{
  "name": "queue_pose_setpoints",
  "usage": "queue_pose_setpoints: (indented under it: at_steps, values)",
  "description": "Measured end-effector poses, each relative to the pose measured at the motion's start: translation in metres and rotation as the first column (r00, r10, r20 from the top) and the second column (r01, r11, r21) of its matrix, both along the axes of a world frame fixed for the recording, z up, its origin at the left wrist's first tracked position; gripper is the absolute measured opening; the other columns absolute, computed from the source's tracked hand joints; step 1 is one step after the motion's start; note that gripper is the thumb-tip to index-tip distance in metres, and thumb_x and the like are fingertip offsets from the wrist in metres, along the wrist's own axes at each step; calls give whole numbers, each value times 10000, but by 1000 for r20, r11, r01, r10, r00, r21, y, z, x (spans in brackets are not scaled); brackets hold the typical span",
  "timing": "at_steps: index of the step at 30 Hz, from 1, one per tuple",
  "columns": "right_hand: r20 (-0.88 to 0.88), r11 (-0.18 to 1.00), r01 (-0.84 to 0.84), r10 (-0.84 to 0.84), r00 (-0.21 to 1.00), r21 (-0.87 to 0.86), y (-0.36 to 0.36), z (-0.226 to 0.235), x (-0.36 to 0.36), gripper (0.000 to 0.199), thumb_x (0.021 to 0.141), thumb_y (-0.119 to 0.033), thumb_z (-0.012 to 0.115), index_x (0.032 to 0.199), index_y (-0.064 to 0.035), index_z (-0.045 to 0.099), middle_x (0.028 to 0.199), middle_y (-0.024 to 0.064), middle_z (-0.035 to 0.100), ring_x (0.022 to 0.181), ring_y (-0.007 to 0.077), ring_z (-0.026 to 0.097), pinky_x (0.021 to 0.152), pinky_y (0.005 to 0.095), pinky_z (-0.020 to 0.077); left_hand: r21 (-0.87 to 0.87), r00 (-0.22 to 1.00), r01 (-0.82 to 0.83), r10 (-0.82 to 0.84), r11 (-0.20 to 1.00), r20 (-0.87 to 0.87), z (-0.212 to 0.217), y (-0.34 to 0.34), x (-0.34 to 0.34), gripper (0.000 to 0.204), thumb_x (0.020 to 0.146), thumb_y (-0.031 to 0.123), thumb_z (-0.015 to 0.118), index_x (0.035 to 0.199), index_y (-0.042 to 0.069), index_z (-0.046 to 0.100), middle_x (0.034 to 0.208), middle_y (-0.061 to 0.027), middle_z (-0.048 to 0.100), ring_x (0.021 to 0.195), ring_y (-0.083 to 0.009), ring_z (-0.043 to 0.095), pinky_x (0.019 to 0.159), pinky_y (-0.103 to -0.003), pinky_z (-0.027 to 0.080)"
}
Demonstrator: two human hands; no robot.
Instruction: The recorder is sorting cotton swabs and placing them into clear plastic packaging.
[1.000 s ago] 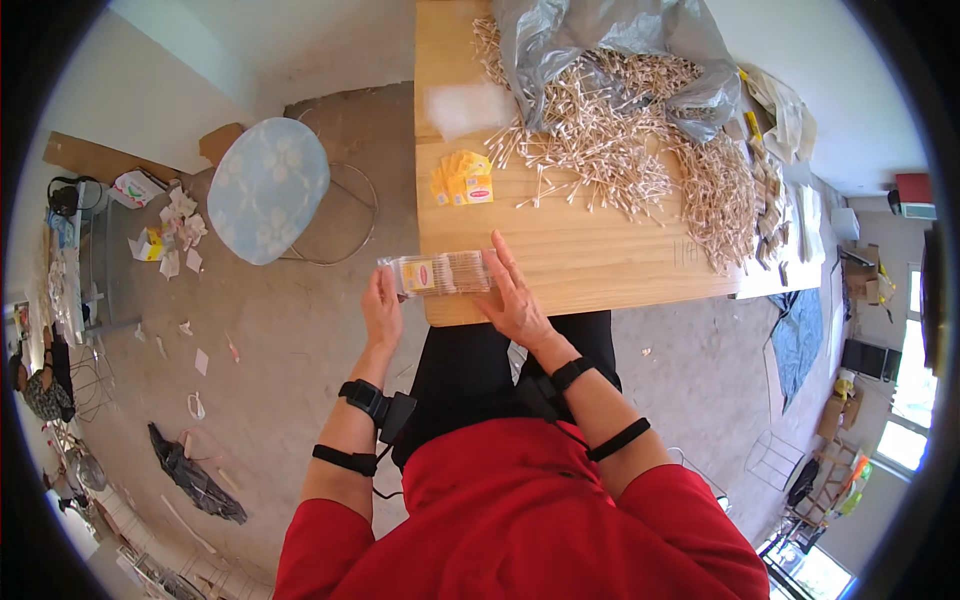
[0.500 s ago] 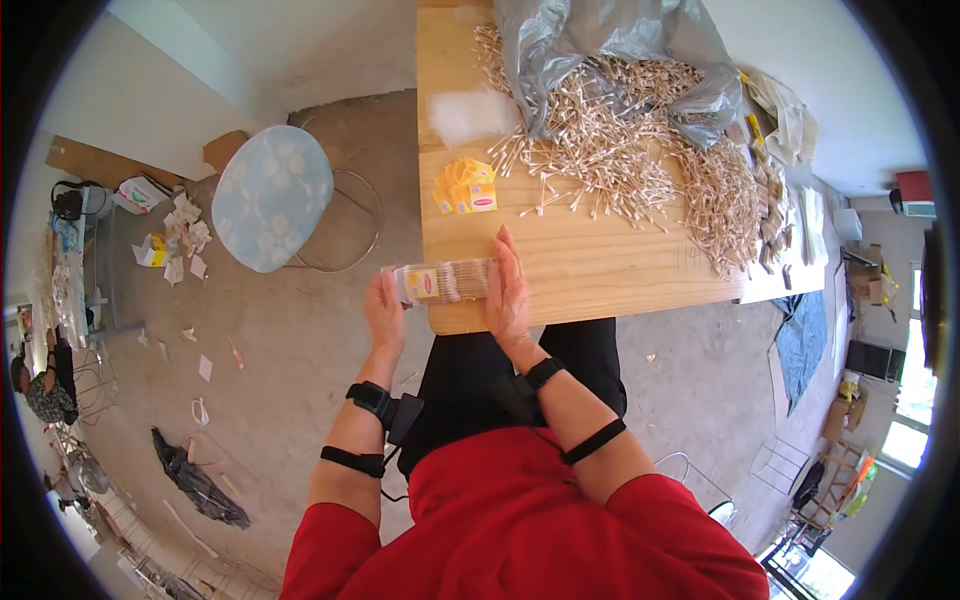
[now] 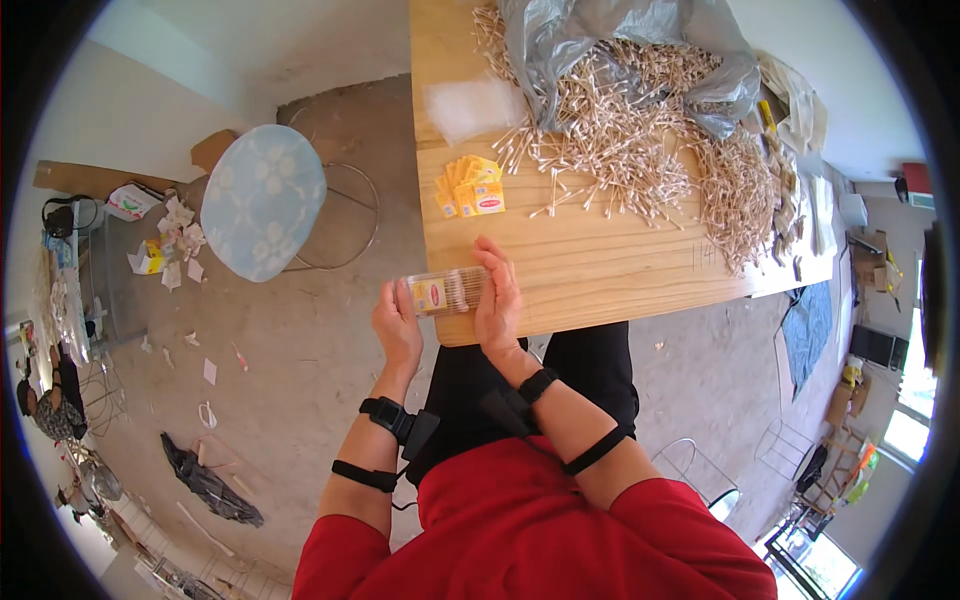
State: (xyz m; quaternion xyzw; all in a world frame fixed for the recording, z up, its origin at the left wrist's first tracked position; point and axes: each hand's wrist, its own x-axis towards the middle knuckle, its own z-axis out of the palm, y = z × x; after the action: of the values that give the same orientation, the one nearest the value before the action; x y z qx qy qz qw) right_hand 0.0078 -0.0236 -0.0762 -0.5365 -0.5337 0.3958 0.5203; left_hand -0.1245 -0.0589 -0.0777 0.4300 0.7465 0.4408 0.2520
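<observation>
Held level between my two hands, over the near left corner of the wooden table, is a clear pack of cotton swabs (image 3: 459, 290) with a yellow card inside. The fingers of my left hand (image 3: 398, 328) grip its left end. My right hand (image 3: 499, 302) presses its palm and fingers, stretched upward, against the right end. Beyond the pack lie several yellow cards (image 3: 473, 187) in a loose overlapping pile. A stack of clear plastic bags (image 3: 472, 108) rests farther back. Loose cotton swabs (image 3: 620, 150) spread across the far part of the table, spilling from a grey plastic bag (image 3: 640, 35).
The wooden table (image 3: 570, 285) ends just in front of my legs. A stool with a pale blue flowered seat (image 3: 265, 203) stands to the left. Paper scraps (image 3: 180, 235) and a dark plastic sheet (image 3: 212, 483) lie on the floor; a blue sheet (image 3: 805, 335) lies at the right.
My hands are slightly closer together around the pack, and the pack tilts a little differently. The whole view has shifted slightly.
</observation>
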Motion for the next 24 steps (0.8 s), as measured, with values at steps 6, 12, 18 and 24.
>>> queue_pose_setpoints:
  at_steps: [6,12,18,24]
  values:
    - [-157,997,-43,31,987,-71,-9,6,-37,318,894,87,450,1173,-16,562,1341,176,538,1256,326,507,1033,363,406,-41,994,36,-40,998,-105,-2,-2,-1,270,1024,239,473,925,5,565,744,-196,578,641,-253,562,593,-372,445]
    - [47,991,-136,137,990,-7,-3,6,-24,351,819,86,530,1149,-28,564,1331,203,524,1232,378,504,1014,393,426,-164,990,107,-121,981,-74,-6,-3,-10,235,1013,216,471,989,20,597,808,-230,616,729,-362,627,662,-428,480]
    - [244,975,212,-189,951,-72,52,15,80,343,801,95,542,1100,-65,594,1144,168,572,996,367,588,798,410,509,142,953,-99,135,985,-271,9,-22,-25,270,1008,157,478,1205,-13,553,1100,-178,605,963,-292,592,864,-387,462]
    - [626,937,274,-350,697,218,103,12,206,563,768,34,631,1299,-91,492,1246,175,509,942,378,610,741,436,518,130,970,141,-110,981,-218,34,-53,-3,213,995,83,472,1173,4,556,1046,-138,600,846,-223,608,782,-337,485]
